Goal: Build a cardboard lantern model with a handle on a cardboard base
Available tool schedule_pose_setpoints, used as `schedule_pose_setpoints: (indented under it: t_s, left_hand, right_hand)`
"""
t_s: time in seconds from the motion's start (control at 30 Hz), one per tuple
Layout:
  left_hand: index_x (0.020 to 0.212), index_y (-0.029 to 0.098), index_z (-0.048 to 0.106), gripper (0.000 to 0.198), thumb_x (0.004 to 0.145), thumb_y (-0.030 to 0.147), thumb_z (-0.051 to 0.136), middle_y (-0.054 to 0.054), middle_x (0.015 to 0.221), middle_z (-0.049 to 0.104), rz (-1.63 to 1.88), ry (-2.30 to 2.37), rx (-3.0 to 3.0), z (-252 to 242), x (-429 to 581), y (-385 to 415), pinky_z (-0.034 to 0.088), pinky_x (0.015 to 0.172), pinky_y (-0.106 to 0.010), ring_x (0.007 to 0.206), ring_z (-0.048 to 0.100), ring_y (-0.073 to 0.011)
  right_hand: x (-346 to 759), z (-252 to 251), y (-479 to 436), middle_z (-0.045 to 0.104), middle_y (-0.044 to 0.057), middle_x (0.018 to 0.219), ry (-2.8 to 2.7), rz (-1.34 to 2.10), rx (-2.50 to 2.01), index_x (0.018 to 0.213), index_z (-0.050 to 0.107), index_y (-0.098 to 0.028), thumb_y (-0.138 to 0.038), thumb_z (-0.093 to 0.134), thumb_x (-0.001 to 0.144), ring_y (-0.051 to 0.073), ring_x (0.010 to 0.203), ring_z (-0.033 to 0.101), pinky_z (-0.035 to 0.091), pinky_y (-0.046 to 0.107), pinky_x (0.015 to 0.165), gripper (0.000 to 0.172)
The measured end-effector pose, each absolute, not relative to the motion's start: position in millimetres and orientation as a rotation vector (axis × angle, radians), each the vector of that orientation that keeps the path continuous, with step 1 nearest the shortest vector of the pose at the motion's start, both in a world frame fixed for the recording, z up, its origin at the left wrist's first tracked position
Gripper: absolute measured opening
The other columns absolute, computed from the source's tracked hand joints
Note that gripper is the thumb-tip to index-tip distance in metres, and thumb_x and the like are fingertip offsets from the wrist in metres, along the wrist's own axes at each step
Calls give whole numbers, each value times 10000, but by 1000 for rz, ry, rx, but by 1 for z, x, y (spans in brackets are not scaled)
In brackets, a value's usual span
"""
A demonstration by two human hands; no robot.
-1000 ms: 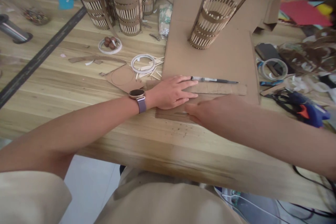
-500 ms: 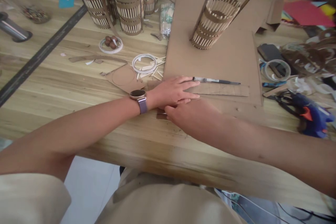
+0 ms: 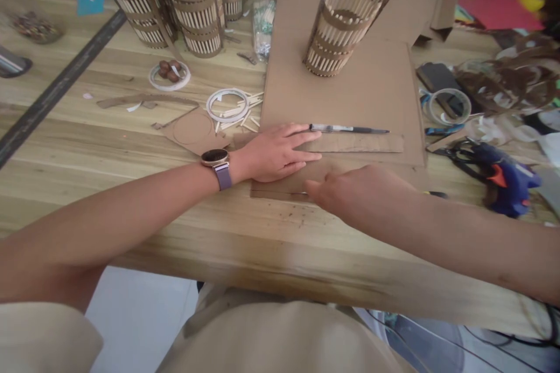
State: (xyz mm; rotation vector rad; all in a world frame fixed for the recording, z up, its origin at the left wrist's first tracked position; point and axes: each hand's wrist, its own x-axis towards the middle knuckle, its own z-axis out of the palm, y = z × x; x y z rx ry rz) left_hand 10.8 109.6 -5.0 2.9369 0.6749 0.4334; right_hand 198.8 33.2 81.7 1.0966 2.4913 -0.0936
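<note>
My left hand, wearing a watch on its wrist, lies flat with fingers spread. It presses on a cardboard strip and the cardboard sheet beneath. A pen rests along the strip's far edge, close to my left fingertips. My right hand is closed low over the sheet's near edge, apart from the left. What it grips is mostly hidden and looks like a craft knife; a black-and-yellow end shows beyond the wrist. A dark line runs along the sheet's near edge, left of my right thumb.
An open stick basket stands on the sheet, with several lidded ones at the back left. Tape rolls and small sticks lie to the left. On the right are a blue glue gun, clear tape and scraps.
My right hand has slid right along the sheet's near edge, away from my left hand, uncovering the dark line. The left hand stays on the strip. The view has shifted slightly.
</note>
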Motion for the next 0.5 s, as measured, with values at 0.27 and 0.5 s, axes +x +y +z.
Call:
schedule_pose_setpoints:
  t_s: [0.27,0.5]
  left_hand:
    - [1308,244,643,361,1003,273,450,-105,1504,483,484,659,2965,-6,10,109,362,1141,-509,1399,389,-299]
    - [1377,234,564,389,1006,254,451,-130,1555,408,476,671,3025,3,9,105,299,1174,-549,1449,334,-306]
  right_hand:
    - [257,87,28,705,49,730,2253,84,982,1237,608,-248,58,467,815,181,547,647,165,268,444,541]
    - [288,86,23,719,62,754,2297,171,1006,1291,594,-248,38,462,806,178,547,654,224,281,455,578]
